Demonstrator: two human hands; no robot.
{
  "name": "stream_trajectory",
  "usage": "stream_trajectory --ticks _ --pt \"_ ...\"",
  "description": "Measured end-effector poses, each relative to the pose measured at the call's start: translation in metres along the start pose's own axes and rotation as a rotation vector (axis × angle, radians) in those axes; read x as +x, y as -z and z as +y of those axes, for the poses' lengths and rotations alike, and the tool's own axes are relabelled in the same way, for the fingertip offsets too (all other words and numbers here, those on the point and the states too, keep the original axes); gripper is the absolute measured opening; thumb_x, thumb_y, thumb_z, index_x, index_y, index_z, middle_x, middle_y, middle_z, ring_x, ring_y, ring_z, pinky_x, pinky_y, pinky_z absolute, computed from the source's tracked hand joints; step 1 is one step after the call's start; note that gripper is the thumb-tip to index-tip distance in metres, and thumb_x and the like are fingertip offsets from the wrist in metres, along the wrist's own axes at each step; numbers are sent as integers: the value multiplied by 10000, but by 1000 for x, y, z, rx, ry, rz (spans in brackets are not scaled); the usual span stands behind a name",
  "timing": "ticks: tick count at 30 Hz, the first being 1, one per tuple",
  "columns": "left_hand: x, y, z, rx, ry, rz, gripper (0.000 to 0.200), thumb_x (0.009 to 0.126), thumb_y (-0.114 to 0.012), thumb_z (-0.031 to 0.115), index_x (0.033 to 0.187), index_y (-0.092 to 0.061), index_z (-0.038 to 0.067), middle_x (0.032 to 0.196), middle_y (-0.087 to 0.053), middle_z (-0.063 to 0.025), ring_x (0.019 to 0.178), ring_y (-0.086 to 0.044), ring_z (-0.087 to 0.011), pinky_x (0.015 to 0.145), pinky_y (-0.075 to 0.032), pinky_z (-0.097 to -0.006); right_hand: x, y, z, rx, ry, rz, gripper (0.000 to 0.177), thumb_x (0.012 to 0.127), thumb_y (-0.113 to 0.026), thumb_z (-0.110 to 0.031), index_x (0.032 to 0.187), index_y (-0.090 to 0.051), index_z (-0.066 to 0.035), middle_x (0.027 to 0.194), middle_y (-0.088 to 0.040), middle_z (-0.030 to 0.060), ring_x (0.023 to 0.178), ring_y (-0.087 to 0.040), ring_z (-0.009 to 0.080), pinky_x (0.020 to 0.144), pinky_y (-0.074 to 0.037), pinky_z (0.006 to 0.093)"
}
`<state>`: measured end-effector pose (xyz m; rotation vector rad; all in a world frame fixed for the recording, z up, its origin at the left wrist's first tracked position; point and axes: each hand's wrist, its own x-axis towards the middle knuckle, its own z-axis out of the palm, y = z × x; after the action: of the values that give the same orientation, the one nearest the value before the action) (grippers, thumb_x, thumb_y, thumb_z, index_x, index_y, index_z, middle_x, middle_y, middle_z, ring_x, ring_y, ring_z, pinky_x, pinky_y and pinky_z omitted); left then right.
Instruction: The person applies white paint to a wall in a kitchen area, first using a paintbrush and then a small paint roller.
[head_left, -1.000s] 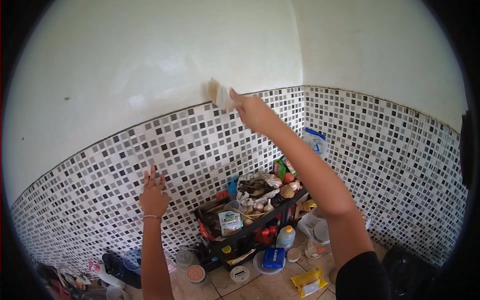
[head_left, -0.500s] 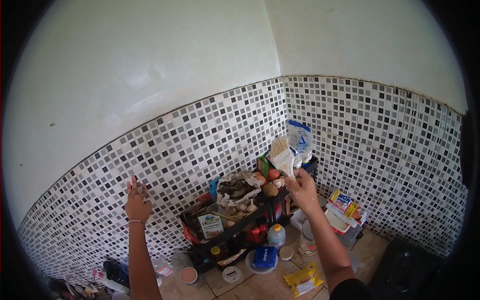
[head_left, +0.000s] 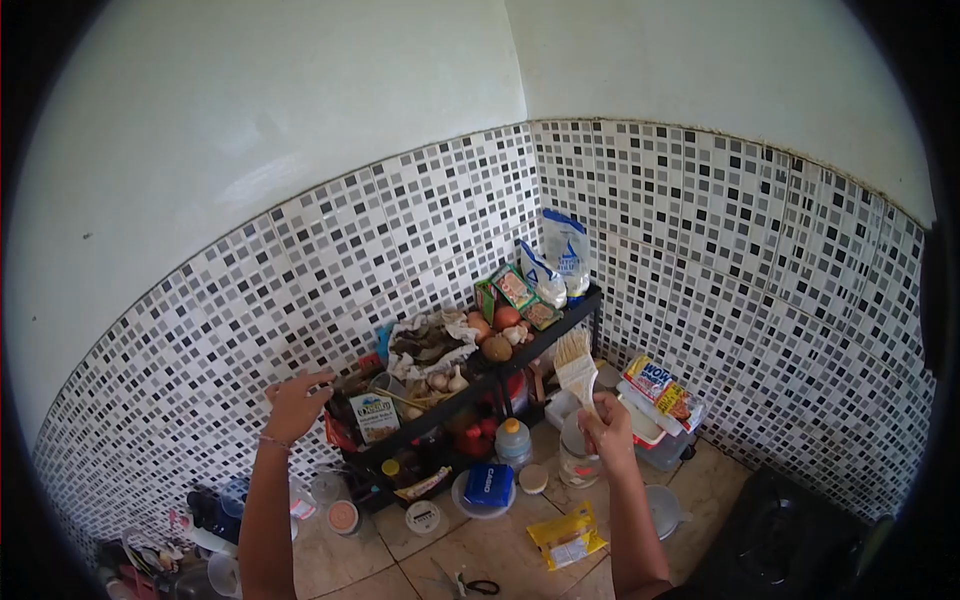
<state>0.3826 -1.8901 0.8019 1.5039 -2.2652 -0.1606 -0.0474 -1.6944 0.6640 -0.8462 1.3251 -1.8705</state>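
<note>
My right hand is closed round the handle of a flat paintbrush, its pale bristles pointing up. The brush is held in front of the right end of a black two-tier rack, above a clear jar. My left hand is raised at the rack's left end, holding nothing, with its fingers apart and stretched to the right. Close to that hand stands a Desata box on the top tier. Garlic, onions and crumpled paper lie along the same tier.
A blue Casio box rests on a round lid in front of the rack, beside a yellow-capped bottle. A yellow packet and scissors lie on the tiled counter. At right is a black stove. Mosaic tiles cover the lower walls.
The view has tilted down and shifted right. My right hand has lowered the brush from in front of the rack's top tier. My left hand has turned, its fingers now pointing right.
</note>
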Motion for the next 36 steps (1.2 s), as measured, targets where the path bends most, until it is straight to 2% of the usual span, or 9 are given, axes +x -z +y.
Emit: stream_trajectory --ticks 5,9,10,14,18,25,29,30,36 --pt "-3 -28 48 9 -110 -24 348 924 -614 340 1225 -703 189 1344 -659 -81 1391 -478 -330 1113 -116 -562 -6 5 -25 114 13 -41 215 903 -649 -60 1098 -572 -9 674 -594 21 455 -460 63 404 -308 236" --pt "-27 -17 84 -77 -126 -8 297 951 -611 276 1214 -709 179 1101 -750 -19 1118 -642 -201 1098 -141 -519 -18 7 -15 122 2 7 215 892 -642 -52 1098 -583 -32 669 -588 20 462 -463 65 409 -316 231" --pt "-38 -18 82 -20 -137 49 283 957 -602 249 1210 -711 182 972 -748 7 960 -660 -151 1062 -184 -500 -23 7 -9 125 -8 20 216 888 -640 -48 1097 -585 -39 668 -588 21 461 -462 66 407 -316 231" --pt "-96 -17 51 -88 -154 85 268 938 -616 244 1181 -716 194 873 -699 8 816 -642 -180 1023 -243 -533 -36 2 12 149 -98 32 219 869 -621 -44 1084 -583 -64 640 -569 15 437 -444 70 390 -310 234" --pt "-167 -1 16 -48 -20 6 289 924 -624 247 1196 -711 203 876 -722 24 825 -634 -144 981 -245 -475 -38 -16 31 152 -85 -16 216 858 -603 -44 1068 -568 -76 619 -551 10 416 -418 66 379 -296 227" --pt "-299 27 -33 -113 270 154 309 931 -622 249 1225 -702 197 855 -725 44 878 -645 -106 922 -276 -413 -42 -91 31 171 -137 -356 237 861 -625 -52 1076 -541 -105 647 -530 -3 437 -443 54 366 -319 206" --pt "-379 42 -23 -46 457 249 320 898 -638 155 1203 -707 87 865 -765 -51 823 -726 -197 772 -510 -367 -67 -158 31 183 -176 -617 218 868 -634 -49 1057 -535 -96 646 -528 5 441 -434 56 377 -334 200" --pt "-404 34 -29 -111 546 249 318 928 -621 199 1227 -695 117 907 -755 -30 870 -689 -172 875 -412 -358 -75 -171 36 212 -203 -718 216 870 -634 -44 1057 -537 -91 643 -526 7 443 -441 59 378 -335 201" --pt "-514 18 -10 -248 814 312 329 925 -579 120 1225 -683 32 949 -757 -102 845 -726 -212 848 -546 -341 -141 -232 70 35 -281 -1154 274 885 -673 -62 1138 -573 -36 688 -613 33 489 -468 55 434 -342 210"
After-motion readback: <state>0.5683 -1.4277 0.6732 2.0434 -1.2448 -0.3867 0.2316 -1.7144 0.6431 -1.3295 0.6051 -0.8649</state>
